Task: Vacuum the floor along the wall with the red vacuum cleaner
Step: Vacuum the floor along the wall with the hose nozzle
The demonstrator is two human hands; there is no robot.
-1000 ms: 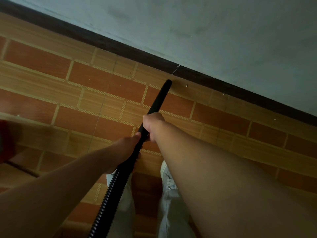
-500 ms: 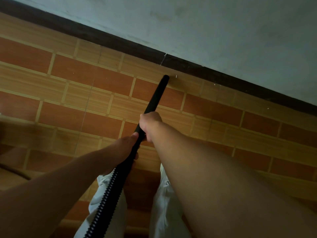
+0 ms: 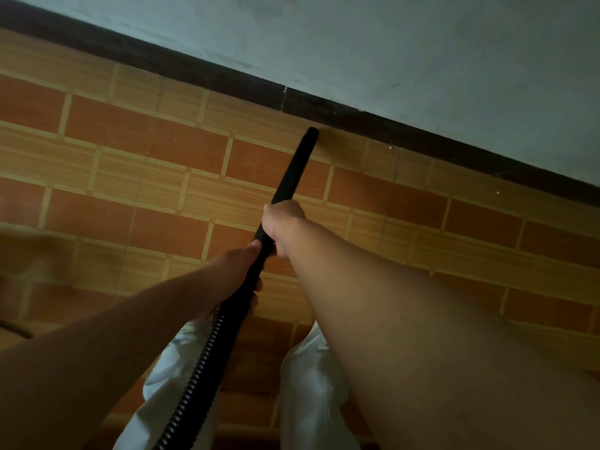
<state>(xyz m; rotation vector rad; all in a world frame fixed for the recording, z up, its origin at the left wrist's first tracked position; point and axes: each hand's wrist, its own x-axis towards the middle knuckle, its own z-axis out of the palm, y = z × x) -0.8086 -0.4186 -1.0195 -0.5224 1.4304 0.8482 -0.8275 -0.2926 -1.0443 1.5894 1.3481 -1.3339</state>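
A black vacuum wand [image 3: 293,170] slants up from the middle of the view, and its tip rests on the floor just short of the dark skirting board [image 3: 373,125]. My right hand [image 3: 282,227] is shut around the wand higher up. My left hand [image 3: 237,274] grips it lower down, where the ribbed black hose [image 3: 194,384] begins. The hose runs down between my legs and out of the bottom edge. The red vacuum body is out of view.
The floor [image 3: 130,177] is laid with orange and tan brick-pattern tiles. A pale wall [image 3: 422,53] rises above the skirting board. My legs in light trousers [image 3: 308,384] stand below the hands. A dark cord [image 3: 16,329] crosses the floor at the left edge.
The wand tip has slid closer to the skirting board and along it. The red shape at the left edge one second ago has gone out of view. Both hands keep their grip.
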